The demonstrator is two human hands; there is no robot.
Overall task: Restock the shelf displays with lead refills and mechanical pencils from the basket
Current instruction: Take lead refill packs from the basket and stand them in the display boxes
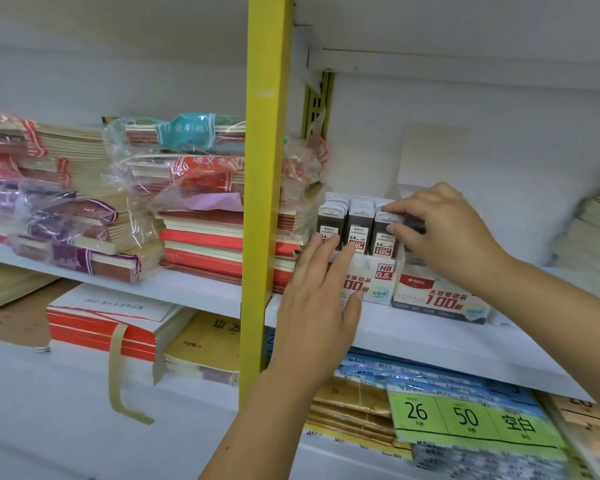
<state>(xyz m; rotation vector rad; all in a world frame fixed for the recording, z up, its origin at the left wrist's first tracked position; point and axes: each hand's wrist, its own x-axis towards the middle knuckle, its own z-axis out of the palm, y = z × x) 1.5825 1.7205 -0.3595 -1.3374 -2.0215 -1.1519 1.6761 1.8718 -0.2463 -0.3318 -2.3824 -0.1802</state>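
A white display box [378, 282] printed "HB 0.5" stands on the white shelf [430, 336], filled with rows of grey lead refill cases [359, 223]. A second display box [437, 299] stands to its right. My left hand [317, 303] lies flat with straight fingers against the front of the first box, fingertips touching the front cases. My right hand [440, 233] reaches in from the right and pinches the top of a refill case [383, 230] in the rightmost row. The basket and the mechanical pencils are out of view.
A yellow upright post [265, 188] divides the shelving just left of the boxes. Stacks of wrapped exercise books [187, 209] fill the left bay. Below the shelf lie blue and gold packets and a green label strip [471, 419]. Paper stacks [593, 237] sit at far right.
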